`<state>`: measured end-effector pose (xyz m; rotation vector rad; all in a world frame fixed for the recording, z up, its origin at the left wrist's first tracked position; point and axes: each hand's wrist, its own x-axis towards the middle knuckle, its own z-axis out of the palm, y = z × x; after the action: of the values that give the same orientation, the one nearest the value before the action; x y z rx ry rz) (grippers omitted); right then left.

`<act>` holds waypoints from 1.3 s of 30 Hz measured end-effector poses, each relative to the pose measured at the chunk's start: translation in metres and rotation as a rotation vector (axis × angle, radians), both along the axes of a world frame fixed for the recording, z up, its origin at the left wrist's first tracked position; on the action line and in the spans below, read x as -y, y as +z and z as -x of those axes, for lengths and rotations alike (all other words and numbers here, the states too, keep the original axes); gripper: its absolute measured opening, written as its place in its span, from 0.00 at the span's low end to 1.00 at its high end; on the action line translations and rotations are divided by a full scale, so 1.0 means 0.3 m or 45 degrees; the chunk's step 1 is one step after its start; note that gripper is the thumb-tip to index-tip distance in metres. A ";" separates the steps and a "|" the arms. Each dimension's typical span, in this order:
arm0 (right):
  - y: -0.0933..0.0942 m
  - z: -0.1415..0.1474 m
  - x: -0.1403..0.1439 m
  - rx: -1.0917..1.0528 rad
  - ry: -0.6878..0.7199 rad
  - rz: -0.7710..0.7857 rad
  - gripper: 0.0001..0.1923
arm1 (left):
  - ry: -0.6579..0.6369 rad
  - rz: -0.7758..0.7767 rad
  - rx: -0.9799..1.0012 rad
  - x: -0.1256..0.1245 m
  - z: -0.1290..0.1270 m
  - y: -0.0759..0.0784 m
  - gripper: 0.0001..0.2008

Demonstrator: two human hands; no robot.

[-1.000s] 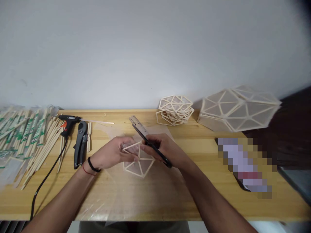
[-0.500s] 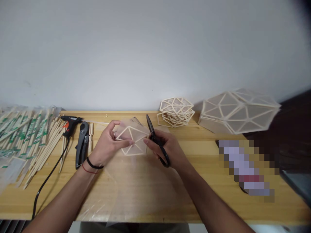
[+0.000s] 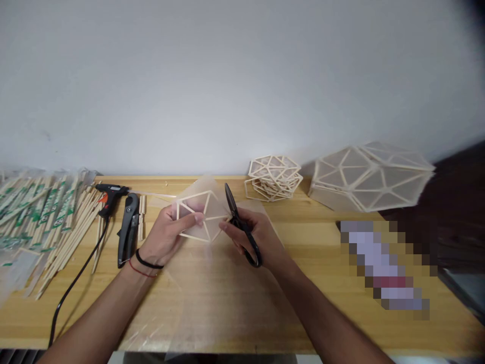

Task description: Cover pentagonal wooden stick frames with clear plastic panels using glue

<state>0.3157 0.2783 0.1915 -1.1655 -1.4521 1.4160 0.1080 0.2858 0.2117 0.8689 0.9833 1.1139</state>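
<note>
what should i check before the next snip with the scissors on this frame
1. Left hand grips the frame: ok, thumb across its front.
2. Right hand holds the scissors: ok, fingers in the loops.
3. Blades at the frame's right edge: ok, pointing up.
4. Blades open or closed: cannot tell.
5. Left fingers away from the blades: ok, they sit on the far side of the frame.
6. Film on the frame taut: cannot tell.
</note>
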 end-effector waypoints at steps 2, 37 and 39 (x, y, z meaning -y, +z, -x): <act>-0.002 0.000 0.000 -0.005 -0.010 0.003 0.20 | -0.006 0.002 0.000 0.003 -0.001 -0.008 0.15; 0.064 -0.033 -0.020 0.126 0.287 -0.149 0.18 | 0.072 -0.154 0.058 -0.002 0.027 0.016 0.19; 0.064 -0.038 -0.021 0.133 0.297 -0.129 0.18 | 0.072 -0.141 0.041 -0.002 0.026 0.017 0.21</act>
<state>0.3271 0.2845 0.2107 -1.0464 -1.7599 1.4346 0.1000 0.2865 0.2169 0.9141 0.9317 1.2359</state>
